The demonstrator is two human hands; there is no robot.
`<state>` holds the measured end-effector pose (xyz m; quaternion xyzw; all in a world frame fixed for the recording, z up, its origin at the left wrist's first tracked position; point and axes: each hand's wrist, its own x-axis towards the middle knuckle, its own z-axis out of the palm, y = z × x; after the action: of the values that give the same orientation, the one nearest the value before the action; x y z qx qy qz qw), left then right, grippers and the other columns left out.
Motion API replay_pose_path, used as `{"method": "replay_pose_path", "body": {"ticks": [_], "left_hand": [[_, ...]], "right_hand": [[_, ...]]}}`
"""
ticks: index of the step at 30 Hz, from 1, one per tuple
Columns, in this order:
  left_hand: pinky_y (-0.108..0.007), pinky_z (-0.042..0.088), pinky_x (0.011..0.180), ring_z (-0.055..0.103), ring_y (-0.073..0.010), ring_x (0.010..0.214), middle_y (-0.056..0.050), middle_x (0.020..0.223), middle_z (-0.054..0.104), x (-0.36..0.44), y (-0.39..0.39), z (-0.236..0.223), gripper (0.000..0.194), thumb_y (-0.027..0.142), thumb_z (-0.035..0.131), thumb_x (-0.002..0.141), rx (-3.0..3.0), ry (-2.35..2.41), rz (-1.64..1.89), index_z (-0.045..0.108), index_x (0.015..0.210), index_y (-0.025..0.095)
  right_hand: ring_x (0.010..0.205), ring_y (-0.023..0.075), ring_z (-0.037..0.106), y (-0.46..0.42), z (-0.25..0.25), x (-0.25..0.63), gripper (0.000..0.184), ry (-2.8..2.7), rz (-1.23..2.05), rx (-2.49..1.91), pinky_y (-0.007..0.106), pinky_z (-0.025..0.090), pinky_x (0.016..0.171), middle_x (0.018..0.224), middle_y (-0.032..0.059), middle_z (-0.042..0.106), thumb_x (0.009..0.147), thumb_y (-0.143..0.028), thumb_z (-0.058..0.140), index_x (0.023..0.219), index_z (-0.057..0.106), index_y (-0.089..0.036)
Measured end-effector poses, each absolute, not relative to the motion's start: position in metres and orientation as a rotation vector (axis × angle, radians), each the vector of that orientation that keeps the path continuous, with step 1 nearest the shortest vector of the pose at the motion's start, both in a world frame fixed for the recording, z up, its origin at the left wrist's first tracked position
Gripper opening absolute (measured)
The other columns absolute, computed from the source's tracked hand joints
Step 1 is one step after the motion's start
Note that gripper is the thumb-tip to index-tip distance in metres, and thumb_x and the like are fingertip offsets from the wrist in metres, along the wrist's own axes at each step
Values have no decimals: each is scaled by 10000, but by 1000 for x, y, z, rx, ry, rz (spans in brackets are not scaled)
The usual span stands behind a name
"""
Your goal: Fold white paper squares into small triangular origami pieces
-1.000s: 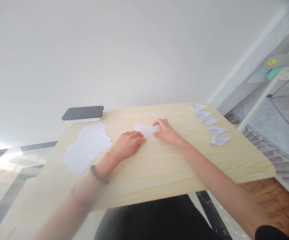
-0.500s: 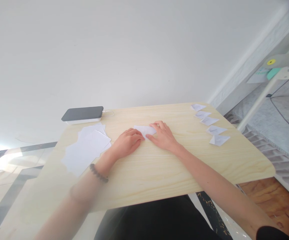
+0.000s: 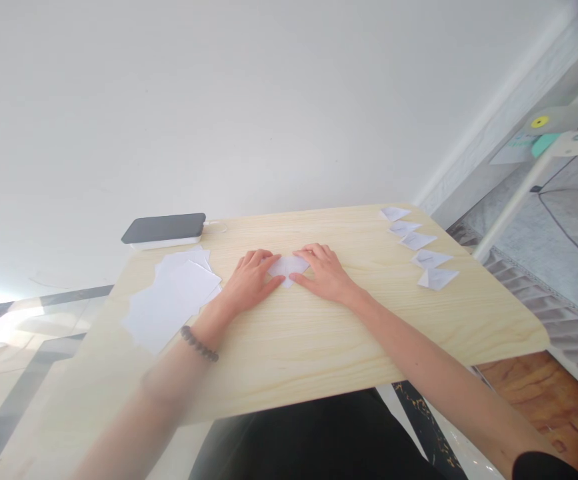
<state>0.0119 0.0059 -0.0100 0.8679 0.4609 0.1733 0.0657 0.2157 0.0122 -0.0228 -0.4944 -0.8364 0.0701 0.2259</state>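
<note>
Currently, paper (image 3: 289, 265) is being held near the middle of the table (image 3: 289, 353), between palms: left end is being gripped by the left hand (image 3: 253, 281), right end by the right hand (image 3: 327, 275), thumbs set on its near side, fingers on its far side. Whether it is being pressed flat cannot be told. Table's left is being taken up by sheets (image 3: 173, 293) and a device (image 3: 166, 228), its right by five folded pieces (image 3: 417, 241).

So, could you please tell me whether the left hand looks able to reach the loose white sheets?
Probably yes: the left hand is close to the white sheets with nothing visible in between, though it touches the folded paper.
</note>
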Motion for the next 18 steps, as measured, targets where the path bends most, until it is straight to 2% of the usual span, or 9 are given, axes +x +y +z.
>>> {"method": "replay_pose_path", "body": {"ticks": [3, 8, 12, 18], "left_hand": [[-414, 364, 885, 437, -232, 986, -88, 1065, 480, 11, 7, -11, 476, 450, 441, 807, 2575, 1394, 546, 453, 1208, 195], [-394, 378, 893, 425, -229, 1004, -97, 1151, 414, 10, 8, -15, 570, 487, 515, 747, 2449, 1389, 597, 433, 1229, 193], [-410, 370, 897, 394, -246, 1027, -79, 1103, 454, 10, 9, -16, 508, 495, 529, 732, 2406, 1392, 577, 503, 1156, 218], [-395, 372, 885, 406, -233, 983, -65, 1026, 503, 10, 10, -15, 488, 492, 569, 704, 2409, 1382, 601, 532, 1102, 211]], "right_hand": [[993, 233, 425, 12, -22, 215, 419, -2301, 201, -1366, 393, 344, 857, 1079, 69, 480, 761, -493, 485, 1096, 528, -244], [979, 222, 435, 14, -20, 217, 447, -2310, 304, -1343, 380, 349, 850, 1056, 53, 497, 720, -510, 532, 1083, 517, -250], [998, 230, 425, 13, -20, 218, 520, -2315, 310, -1348, 393, 342, 868, 1074, 61, 486, 718, -514, 531, 1161, 472, -247], [1025, 231, 419, 11, -18, 217, 473, -2330, 272, -1337, 404, 336, 894, 1110, 66, 448, 733, -509, 512, 1131, 505, -253]]}}
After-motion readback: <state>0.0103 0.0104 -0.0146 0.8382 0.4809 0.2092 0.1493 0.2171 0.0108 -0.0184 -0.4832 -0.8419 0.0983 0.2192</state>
